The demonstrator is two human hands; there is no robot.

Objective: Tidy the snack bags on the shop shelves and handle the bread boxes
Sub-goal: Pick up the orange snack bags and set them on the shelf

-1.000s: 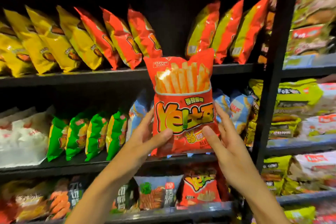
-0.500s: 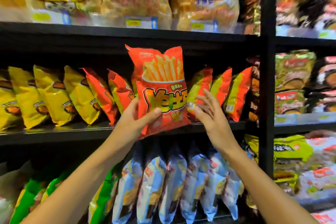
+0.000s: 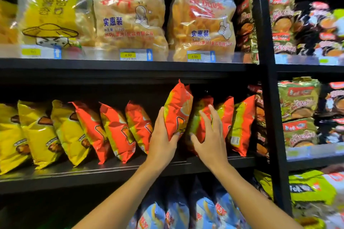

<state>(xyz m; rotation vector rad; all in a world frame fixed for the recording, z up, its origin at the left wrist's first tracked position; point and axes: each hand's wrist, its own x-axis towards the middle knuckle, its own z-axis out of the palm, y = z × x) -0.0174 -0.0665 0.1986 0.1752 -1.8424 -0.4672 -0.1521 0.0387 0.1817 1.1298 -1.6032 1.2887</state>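
The left hand [image 3: 162, 135] grips a red snack bag [image 3: 177, 109], fingers curled round its lower edge, holding it edge-on in the gap between two rows on the middle shelf [image 3: 111, 171]. The right hand [image 3: 208, 139], fingers spread, presses the neighbouring bag [image 3: 200, 117] toward the shelf's right end.

"4.90" on two yellow price tags [image 3: 128, 55] along the upper shelf edge [image 3: 111, 65]; "实惠装" on clear bags [image 3: 130, 11]

Dim shelves, glossy glare, edges seemingly blurred.
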